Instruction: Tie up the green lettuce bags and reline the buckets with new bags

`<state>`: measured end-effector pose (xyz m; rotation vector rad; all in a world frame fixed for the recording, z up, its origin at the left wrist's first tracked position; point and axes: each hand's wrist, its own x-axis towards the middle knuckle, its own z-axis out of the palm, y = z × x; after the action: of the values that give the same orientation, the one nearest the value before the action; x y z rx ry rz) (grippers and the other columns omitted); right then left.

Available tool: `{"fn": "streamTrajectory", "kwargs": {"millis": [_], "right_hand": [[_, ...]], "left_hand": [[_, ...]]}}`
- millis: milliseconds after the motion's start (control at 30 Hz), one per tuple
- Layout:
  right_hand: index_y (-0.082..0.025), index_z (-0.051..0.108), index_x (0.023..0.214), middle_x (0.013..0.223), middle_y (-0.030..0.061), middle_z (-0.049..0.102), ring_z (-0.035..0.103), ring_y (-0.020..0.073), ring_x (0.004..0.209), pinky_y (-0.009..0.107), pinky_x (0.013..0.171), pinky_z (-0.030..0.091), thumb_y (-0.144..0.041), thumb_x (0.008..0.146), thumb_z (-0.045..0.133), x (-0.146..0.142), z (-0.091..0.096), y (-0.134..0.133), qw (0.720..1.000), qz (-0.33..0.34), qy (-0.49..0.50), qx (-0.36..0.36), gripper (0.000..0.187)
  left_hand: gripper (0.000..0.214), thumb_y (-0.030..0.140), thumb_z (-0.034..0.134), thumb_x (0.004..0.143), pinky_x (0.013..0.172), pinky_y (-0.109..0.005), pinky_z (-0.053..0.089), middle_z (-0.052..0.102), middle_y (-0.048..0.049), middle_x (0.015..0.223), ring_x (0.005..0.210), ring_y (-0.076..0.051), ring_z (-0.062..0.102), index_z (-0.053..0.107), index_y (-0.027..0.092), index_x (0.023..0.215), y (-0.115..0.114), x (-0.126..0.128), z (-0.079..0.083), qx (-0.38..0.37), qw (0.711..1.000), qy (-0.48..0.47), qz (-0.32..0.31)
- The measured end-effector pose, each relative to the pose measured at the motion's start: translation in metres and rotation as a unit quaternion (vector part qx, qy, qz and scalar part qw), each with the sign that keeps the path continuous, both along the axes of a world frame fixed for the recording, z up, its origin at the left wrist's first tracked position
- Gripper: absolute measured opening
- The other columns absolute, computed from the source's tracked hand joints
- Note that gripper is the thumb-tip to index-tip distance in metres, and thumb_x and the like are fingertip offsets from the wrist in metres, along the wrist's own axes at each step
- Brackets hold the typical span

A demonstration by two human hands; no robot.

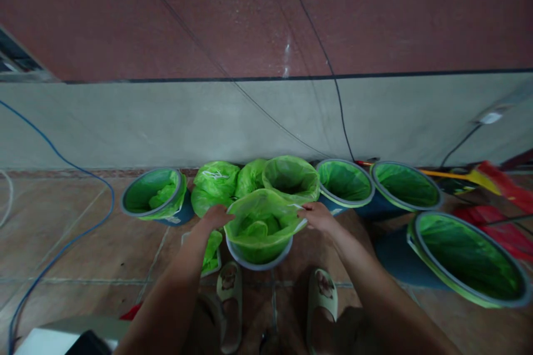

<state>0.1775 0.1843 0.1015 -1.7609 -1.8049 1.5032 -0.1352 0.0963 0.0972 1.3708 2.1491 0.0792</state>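
Note:
A small bin (259, 259) lined with a green plastic bag (260, 221) stands on the floor just in front of my feet. My left hand (216, 216) grips the bag's edge on the left side of the rim. My right hand (318, 216) grips the bag's edge on the right side. Both hands have fingers closed on the plastic. The bag's loose edge stands up above the rim and is crumpled inside.
Several more green-lined bins stand along the wall: one at left (153, 193), two at right (345, 182), (406, 184), a big one (468, 258) tipped at far right. Tied green bags (215, 184) lie behind. A blue cable (62, 233) crosses the tiled floor.

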Motion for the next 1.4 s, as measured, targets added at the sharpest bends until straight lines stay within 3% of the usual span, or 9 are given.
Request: {"fn": "streamTrajectory", "kwargs": {"millis": [133, 500, 767, 833, 933, 1000, 1100, 1233, 1400], "right_hand": [[-0.017, 0.069, 0.089, 0.077, 0.0019, 0.070, 0.063, 0.0144, 0.068, 0.023, 0.059, 0.047, -0.027, 0.073, 0.061, -0.003, 0.006, -0.004, 0.996, -0.014, 0.064, -0.066, 0.020], [-0.018, 0.063, 0.102, 0.089, 0.0052, 0.073, 0.065, 0.0128, 0.073, 0.023, 0.065, 0.050, -0.022, 0.070, 0.069, 0.002, 0.025, -0.005, 0.968, -0.029, 0.193, -0.160, 0.033], [-0.016, 0.066, 0.094, 0.076, 0.0003, 0.067, 0.060, 0.0115, 0.067, 0.023, 0.062, 0.045, -0.020, 0.059, 0.074, -0.015, 0.008, -0.012, 0.973, -0.044, 0.191, -0.120, 0.036], [-0.015, 0.067, 0.093, 0.074, -0.0002, 0.066, 0.059, 0.0121, 0.067, 0.024, 0.063, 0.045, -0.023, 0.057, 0.075, -0.019, 0.001, -0.013, 0.977, -0.047, 0.186, -0.092, 0.038], [-0.014, 0.067, 0.092, 0.070, -0.0014, 0.064, 0.058, 0.0120, 0.065, 0.025, 0.064, 0.045, -0.023, 0.056, 0.075, -0.025, -0.008, -0.014, 0.978, -0.052, 0.193, -0.060, 0.038], [-0.014, 0.066, 0.093, 0.068, -0.0021, 0.064, 0.057, 0.0120, 0.063, 0.025, 0.064, 0.045, -0.021, 0.058, 0.073, -0.030, -0.012, -0.016, 0.977, -0.049, 0.202, -0.051, 0.037], [-0.014, 0.064, 0.095, 0.069, -0.0014, 0.065, 0.059, 0.0128, 0.066, 0.025, 0.067, 0.047, -0.015, 0.061, 0.069, -0.037, -0.014, -0.021, 0.976, -0.035, 0.213, -0.041, 0.035], [-0.016, 0.063, 0.097, 0.075, 0.0014, 0.067, 0.063, 0.0146, 0.065, 0.028, 0.067, 0.051, -0.016, 0.066, 0.063, -0.038, -0.014, -0.025, 0.968, -0.059, 0.236, -0.061, 0.031], [-0.020, 0.064, 0.108, 0.094, 0.0045, 0.071, 0.067, 0.0193, 0.073, 0.035, 0.072, 0.055, -0.021, 0.064, 0.065, -0.032, -0.025, -0.023, 0.948, -0.043, 0.304, -0.086, 0.044]], "left_hand": [[0.021, 0.027, 0.054, 0.079, 0.073, -0.026, 0.046, 0.071, -0.0071, 0.082, 0.081, -0.019, 0.064, 0.071, 0.015, 0.082, 0.007, 0.005, -0.011, 0.019, 0.999, 0.024, 0.008], [0.025, 0.023, 0.047, 0.080, 0.061, -0.022, 0.043, 0.067, -0.0053, 0.068, 0.068, -0.015, 0.061, 0.068, 0.013, 0.070, 0.020, 0.008, -0.012, 0.065, 0.993, -0.057, 0.086], [0.030, 0.025, 0.051, 0.081, 0.055, -0.022, 0.038, 0.054, 0.0005, 0.051, 0.055, -0.011, 0.051, 0.057, 0.015, 0.053, 0.016, 0.030, -0.003, 0.056, 0.985, -0.144, 0.082], [0.022, 0.028, 0.055, 0.081, 0.054, -0.022, 0.039, 0.055, 0.0013, 0.053, 0.055, -0.010, 0.051, 0.061, 0.014, 0.065, 0.015, 0.045, 0.000, 0.062, 0.968, -0.219, 0.103], [0.022, 0.029, 0.062, 0.078, 0.053, -0.020, 0.038, 0.059, 0.0019, 0.061, 0.055, -0.009, 0.051, 0.064, 0.013, 0.092, 0.014, 0.072, 0.004, 0.073, 0.908, -0.394, 0.127], [0.026, 0.032, 0.064, 0.078, 0.052, -0.020, 0.037, 0.062, -0.0006, 0.067, 0.056, -0.008, 0.052, 0.065, 0.012, 0.093, 0.014, 0.091, 0.004, 0.051, 0.875, -0.471, 0.097], [0.023, 0.031, 0.066, 0.076, 0.051, -0.022, 0.037, 0.065, -0.0042, 0.068, 0.055, -0.009, 0.051, 0.068, 0.009, 0.081, 0.016, 0.114, 0.001, 0.033, 0.858, -0.508, 0.074], [0.014, 0.022, 0.066, 0.075, 0.055, -0.023, 0.040, 0.062, -0.0024, 0.063, 0.053, -0.008, 0.047, 0.069, 0.009, 0.076, 0.020, 0.128, -0.008, 0.064, 0.858, -0.495, 0.121], [0.022, 0.020, 0.061, 0.078, 0.054, -0.023, 0.038, 0.055, 0.0004, 0.051, 0.049, -0.008, 0.044, 0.065, 0.011, 0.059, 0.022, 0.131, -0.019, 0.069, 0.895, -0.426, 0.108]]}}
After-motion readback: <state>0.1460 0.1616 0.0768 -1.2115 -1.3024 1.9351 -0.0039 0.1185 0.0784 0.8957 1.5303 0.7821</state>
